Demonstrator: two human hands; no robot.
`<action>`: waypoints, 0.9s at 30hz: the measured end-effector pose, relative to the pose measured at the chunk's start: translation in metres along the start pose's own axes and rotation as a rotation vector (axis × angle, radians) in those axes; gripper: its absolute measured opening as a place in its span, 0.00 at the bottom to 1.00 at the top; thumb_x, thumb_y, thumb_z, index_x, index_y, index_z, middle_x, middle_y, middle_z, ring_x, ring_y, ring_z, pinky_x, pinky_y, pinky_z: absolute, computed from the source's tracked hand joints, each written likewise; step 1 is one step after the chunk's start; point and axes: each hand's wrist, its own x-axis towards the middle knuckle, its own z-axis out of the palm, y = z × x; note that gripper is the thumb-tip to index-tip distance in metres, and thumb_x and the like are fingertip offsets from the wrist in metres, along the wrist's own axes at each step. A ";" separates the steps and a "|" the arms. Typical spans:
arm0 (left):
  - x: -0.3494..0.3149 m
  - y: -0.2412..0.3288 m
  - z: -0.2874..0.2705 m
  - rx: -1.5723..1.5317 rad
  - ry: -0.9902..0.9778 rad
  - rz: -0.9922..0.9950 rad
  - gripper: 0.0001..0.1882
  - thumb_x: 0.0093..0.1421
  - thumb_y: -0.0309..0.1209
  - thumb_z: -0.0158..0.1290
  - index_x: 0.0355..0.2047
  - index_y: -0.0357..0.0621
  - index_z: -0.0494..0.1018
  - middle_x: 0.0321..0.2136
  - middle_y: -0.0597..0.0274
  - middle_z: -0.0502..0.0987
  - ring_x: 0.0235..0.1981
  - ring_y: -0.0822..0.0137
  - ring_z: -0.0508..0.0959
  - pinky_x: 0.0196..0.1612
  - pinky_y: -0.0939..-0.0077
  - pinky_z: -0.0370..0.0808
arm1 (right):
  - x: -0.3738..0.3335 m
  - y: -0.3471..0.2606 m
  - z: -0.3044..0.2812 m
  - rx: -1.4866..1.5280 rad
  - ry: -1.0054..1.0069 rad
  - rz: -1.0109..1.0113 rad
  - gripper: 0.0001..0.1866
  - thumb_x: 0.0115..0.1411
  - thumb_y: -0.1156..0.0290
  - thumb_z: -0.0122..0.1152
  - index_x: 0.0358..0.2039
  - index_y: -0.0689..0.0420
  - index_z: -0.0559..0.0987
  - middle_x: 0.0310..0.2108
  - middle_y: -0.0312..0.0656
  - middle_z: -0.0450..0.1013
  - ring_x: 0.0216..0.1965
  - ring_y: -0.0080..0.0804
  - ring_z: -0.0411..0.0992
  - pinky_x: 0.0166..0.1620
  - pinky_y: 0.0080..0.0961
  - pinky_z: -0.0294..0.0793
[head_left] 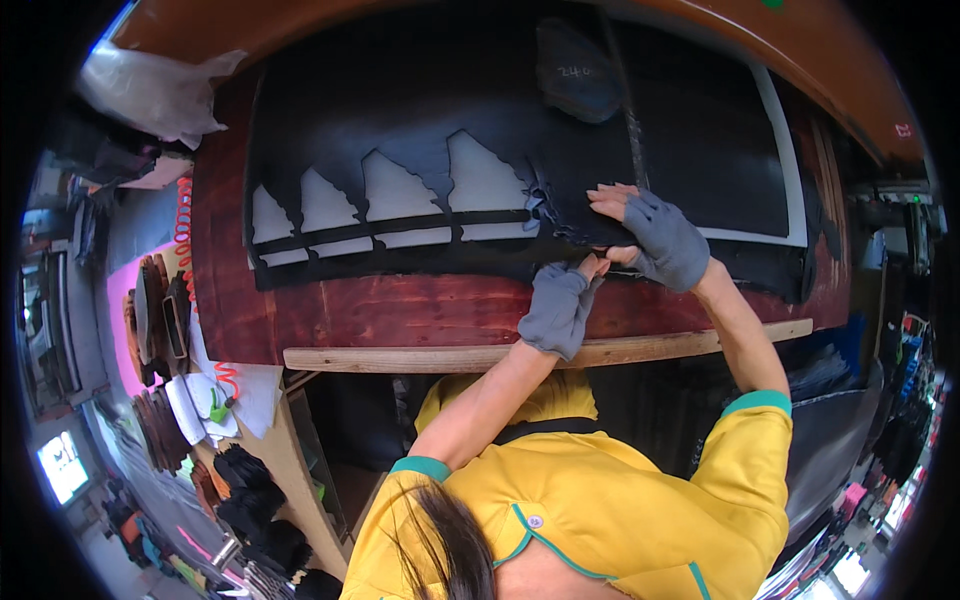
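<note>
A large black sheet, leather-like, lies across the work board. Along its near left side is a row of jagged cut-outs, through which a white surface shows. My left hand, in a grey fingerless glove, is closed at the sheet's near edge, its fingertips pinched there. Just to its right, my right hand, gloved alike, reaches over the sheet with its fingers stretched out flat and its thumb close to the left fingertips. Beside the right fingers, some dark material is crumpled and lifted.
A dark, rounded plate with a pale marking lies farther back on the sheet. An orange-brown machine beam arches across the far side. A wooden strip edges the reddish board. Stacked pieces and a red coiled hose are at left.
</note>
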 end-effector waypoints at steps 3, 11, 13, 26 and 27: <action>0.005 0.003 -0.001 0.113 -0.041 0.042 0.10 0.63 0.19 0.53 0.45 0.37 0.73 0.41 0.59 0.78 0.43 0.68 0.79 0.52 0.74 0.76 | 0.003 0.002 -0.009 -0.008 0.006 0.001 0.29 0.52 0.63 0.71 0.52 0.54 0.72 0.51 0.45 0.74 0.51 0.48 0.73 0.50 0.37 0.75; -0.002 0.006 0.005 0.254 0.092 0.098 0.13 0.64 0.19 0.48 0.49 0.37 0.71 0.48 0.52 0.76 0.47 0.62 0.79 0.52 0.73 0.75 | 0.028 0.073 -0.032 0.308 0.842 0.872 0.23 0.60 0.59 0.66 0.47 0.64 0.77 0.38 0.43 0.77 0.43 0.36 0.74 0.50 0.34 0.74; -0.010 0.010 0.008 0.223 0.100 0.071 0.13 0.65 0.21 0.49 0.50 0.37 0.69 0.50 0.51 0.75 0.48 0.61 0.78 0.52 0.73 0.74 | 0.026 0.093 -0.047 1.046 1.479 0.886 0.26 0.60 0.62 0.66 0.53 0.63 0.72 0.55 0.52 0.66 0.57 0.44 0.66 0.53 0.45 0.78; 0.005 0.071 0.036 0.286 0.160 0.468 0.27 0.64 0.37 0.57 0.58 0.34 0.63 0.52 0.59 0.72 0.51 0.66 0.72 0.55 0.75 0.69 | 0.062 -0.054 0.068 -0.040 0.425 -0.022 0.25 0.52 0.74 0.63 0.52 0.60 0.70 0.54 0.53 0.68 0.58 0.47 0.66 0.62 0.43 0.65; 0.001 0.073 0.031 0.024 0.243 0.390 0.19 0.67 0.34 0.54 0.53 0.37 0.69 0.47 0.60 0.76 0.46 0.69 0.75 0.51 0.77 0.72 | 0.061 -0.055 0.068 -0.041 0.288 0.032 0.27 0.53 0.70 0.64 0.54 0.59 0.69 0.55 0.54 0.67 0.58 0.49 0.66 0.63 0.44 0.63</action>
